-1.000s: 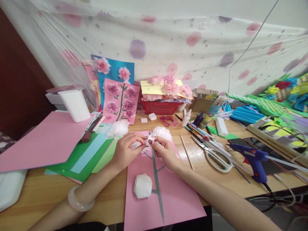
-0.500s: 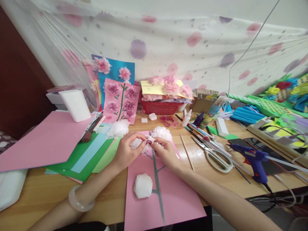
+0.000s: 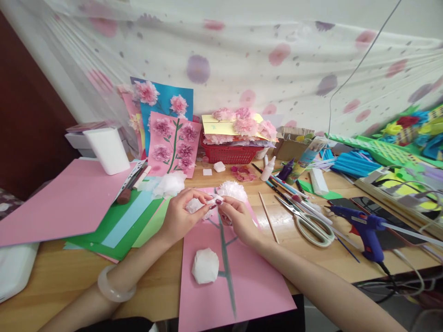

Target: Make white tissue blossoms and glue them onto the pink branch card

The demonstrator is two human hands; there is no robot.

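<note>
head view: small white tissue piece (image 3: 215, 198), gripped between the fingertips of left hand (image 3: 182, 214) and right hand (image 3: 239, 217), above the far part of the pink sheet (image 3: 256, 288) at the near edge of the worktop (image 3: 155, 286). probably light, soft and easily torn; best pinched gently by its folds.

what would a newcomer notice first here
Probably the two hands, left and right, pinching a small white piece above the pink sheet at centre. Behind them, pink blossoms top the red basket; a blue glue gun lies at right.
</note>
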